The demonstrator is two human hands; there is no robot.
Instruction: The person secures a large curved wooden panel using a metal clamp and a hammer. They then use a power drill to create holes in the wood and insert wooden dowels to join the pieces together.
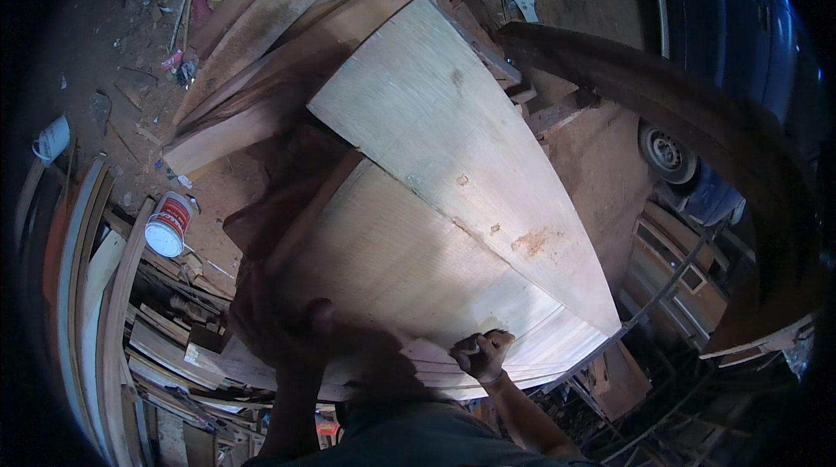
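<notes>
Large pale wooden panels (392,232) lie before me, with a seam running diagonally between them. My right hand (484,355) is closed and pressed low on the panel surface, near the front edge. Something small and dark shows under its fingers, too hidden to name. In deep shadow at the panel's left edge is my left hand (283,319), its thumb held apart from the fingers; no held thing shows in it. A reddish-brown board edge (318,210) runs up from beside that hand. A brown stain (529,242) marks the panel's right part.
Curved timber pieces (287,40) are stacked beyond the panels. Long planks (122,293) and a white bucket with a red label (169,225) stand at left. A large dark curved piece (662,92) arches at right, near a blue vehicle's wheel (667,152). Scraps litter the ground.
</notes>
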